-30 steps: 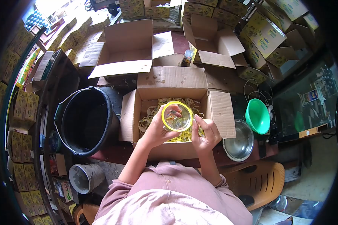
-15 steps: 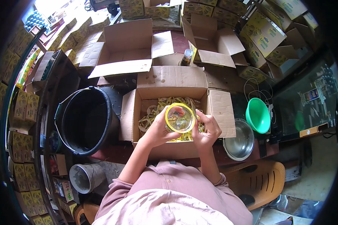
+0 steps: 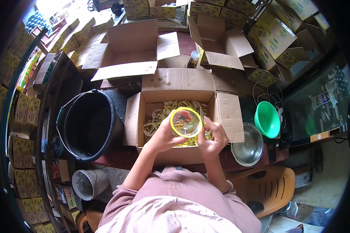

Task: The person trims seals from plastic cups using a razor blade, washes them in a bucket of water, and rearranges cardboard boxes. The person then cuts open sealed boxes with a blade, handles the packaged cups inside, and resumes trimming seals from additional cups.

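My left hand (image 3: 164, 134) is wrapped round the side of a clear cup (image 3: 186, 131) with a yellow rim, its round end facing me. Something reddish shows through the cup. Against its right side, my right hand (image 3: 214, 136) pinches a thin, knife-like blade (image 3: 202, 114); its handle is hidden by the fingers. Both hands are over an open cardboard box (image 3: 178, 80). Inside the box lie yellow and pale strips (image 3: 153, 125), partly covered by the hands and cup.
A black bucket (image 3: 113, 128) stands left of the box, with a grey bucket (image 3: 85, 184) lower down. A green bowl (image 3: 267, 119) and a metal bowl (image 3: 247, 149) sit to the right. Two open cartons (image 3: 132, 58) (image 3: 223, 58) and a small cylindrical container (image 3: 193, 59) are behind.
The blade beside the cup's rim has shifted and tilted slightly, along with my right hand. The left hand keeps its hold on the cup, which has barely moved.
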The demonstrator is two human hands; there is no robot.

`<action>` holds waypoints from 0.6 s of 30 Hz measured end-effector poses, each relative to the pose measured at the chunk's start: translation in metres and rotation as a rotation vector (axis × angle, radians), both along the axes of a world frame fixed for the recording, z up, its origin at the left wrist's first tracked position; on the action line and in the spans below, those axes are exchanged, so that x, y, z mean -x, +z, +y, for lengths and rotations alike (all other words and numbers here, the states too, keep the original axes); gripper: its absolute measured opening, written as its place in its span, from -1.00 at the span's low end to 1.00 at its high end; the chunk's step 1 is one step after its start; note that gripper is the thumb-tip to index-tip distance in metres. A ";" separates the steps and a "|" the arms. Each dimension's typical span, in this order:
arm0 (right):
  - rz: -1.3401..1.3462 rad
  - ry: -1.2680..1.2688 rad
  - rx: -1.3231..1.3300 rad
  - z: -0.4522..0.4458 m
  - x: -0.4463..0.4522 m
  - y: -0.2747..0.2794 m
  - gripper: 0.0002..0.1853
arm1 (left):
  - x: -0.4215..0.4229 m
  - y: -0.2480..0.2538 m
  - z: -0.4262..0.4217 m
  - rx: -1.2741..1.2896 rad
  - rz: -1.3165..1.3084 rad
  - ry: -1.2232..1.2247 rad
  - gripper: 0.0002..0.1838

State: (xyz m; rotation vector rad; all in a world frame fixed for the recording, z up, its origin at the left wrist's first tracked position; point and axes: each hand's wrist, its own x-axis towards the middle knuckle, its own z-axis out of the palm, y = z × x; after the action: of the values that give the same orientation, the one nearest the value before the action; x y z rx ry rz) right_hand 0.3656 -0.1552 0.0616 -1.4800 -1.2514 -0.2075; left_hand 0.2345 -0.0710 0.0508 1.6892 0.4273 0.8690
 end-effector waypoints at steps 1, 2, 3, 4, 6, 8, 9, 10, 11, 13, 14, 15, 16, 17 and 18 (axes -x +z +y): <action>0.011 0.008 0.002 0.000 0.000 0.001 -0.64 | 0.000 0.001 0.000 0.010 0.004 -0.016 -0.42; 0.022 0.016 0.003 0.001 0.000 0.002 -0.64 | 0.001 0.001 -0.001 0.019 0.007 -0.032 -0.42; 0.033 0.023 0.005 0.001 -0.001 0.003 -0.63 | 0.001 0.000 -0.001 0.035 -0.007 -0.054 -0.42; 0.045 0.032 0.008 0.000 -0.002 0.003 -0.63 | 0.000 -0.001 -0.001 0.051 -0.021 -0.077 -0.42; 0.070 0.052 0.014 0.000 -0.004 0.001 -0.64 | 0.000 -0.004 -0.001 0.082 -0.065 -0.108 -0.41; 0.138 0.094 0.023 0.000 -0.006 0.001 -0.65 | -0.001 -0.007 -0.001 0.115 -0.128 -0.126 -0.38; 0.172 0.116 0.028 0.000 -0.006 0.002 -0.66 | -0.001 -0.007 -0.002 0.111 -0.143 -0.115 -0.37; 0.152 0.097 0.027 0.000 -0.005 0.003 -0.67 | -0.002 -0.006 -0.002 0.107 -0.157 -0.103 -0.36; 0.132 0.079 0.026 -0.001 -0.002 0.005 -0.68 | -0.003 -0.005 -0.003 0.102 -0.172 -0.090 -0.35; 0.110 0.057 0.023 -0.002 0.000 0.005 -0.69 | -0.006 -0.006 -0.004 0.079 -0.134 -0.035 -0.33; 0.109 0.057 0.021 -0.003 0.001 0.005 -0.69 | -0.007 -0.007 -0.005 0.068 -0.115 -0.006 -0.32; 0.108 0.057 0.019 -0.003 0.001 0.004 -0.69 | -0.007 -0.007 -0.004 0.087 -0.117 -0.010 -0.32; 0.108 0.058 0.024 -0.004 0.002 0.003 -0.69 | -0.006 -0.008 -0.004 0.105 -0.117 -0.013 -0.33; 0.107 0.059 0.029 -0.006 0.002 0.002 -0.69 | -0.006 -0.008 -0.003 0.125 -0.119 -0.017 -0.33; 0.105 0.059 0.035 -0.007 0.001 0.002 -0.69 | -0.006 -0.010 -0.003 0.111 -0.120 -0.031 -0.32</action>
State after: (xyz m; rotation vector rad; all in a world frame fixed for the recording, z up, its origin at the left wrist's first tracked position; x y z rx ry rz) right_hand 0.3645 -0.1619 0.0635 -1.4627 -1.2174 -0.0679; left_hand 0.2404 -0.0737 0.0407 1.5297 0.3607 0.9027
